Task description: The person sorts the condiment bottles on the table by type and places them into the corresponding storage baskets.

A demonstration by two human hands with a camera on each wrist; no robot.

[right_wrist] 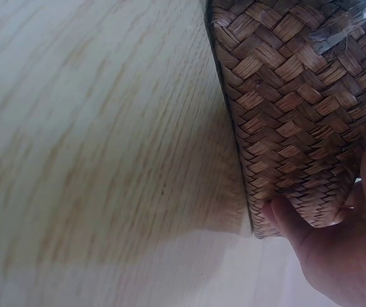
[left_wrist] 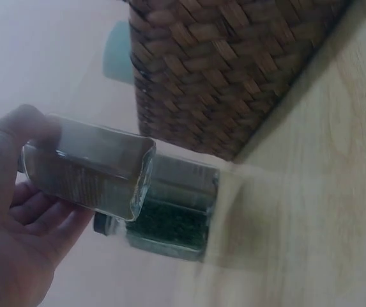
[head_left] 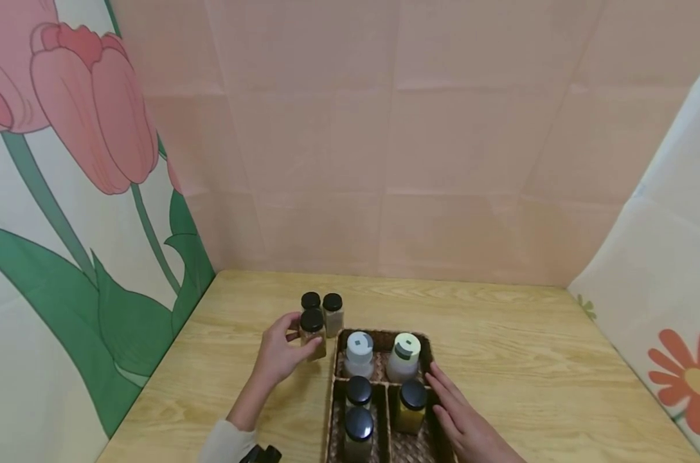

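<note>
My left hand [head_left: 283, 350] pinches a black-lidded spice jar [head_left: 312, 334] between thumb and fingers, left of the woven basket. In the left wrist view this glass jar [left_wrist: 87, 167] appears lifted and tilted, with brownish contents. Behind it stand two more black-lidded jars [head_left: 333, 314]; a jar with dark green flakes [left_wrist: 170, 220] shows near the basket's corner in the left wrist view. Along the right side of the basket [head_left: 333, 386] lies my right hand [head_left: 462, 415], fingers mostly straight. Its thumb [right_wrist: 285, 220] touches the woven wall [right_wrist: 291, 121] in the right wrist view.
The basket's back compartment holds two bottles with pale caps [head_left: 359, 350] [head_left: 406, 354]. Two black-lidded jars [head_left: 358, 427] stand front left, and a jar with yellow contents [head_left: 411, 411] front right. A wooden table [head_left: 529, 347] lies below, with cloth backdrops around it.
</note>
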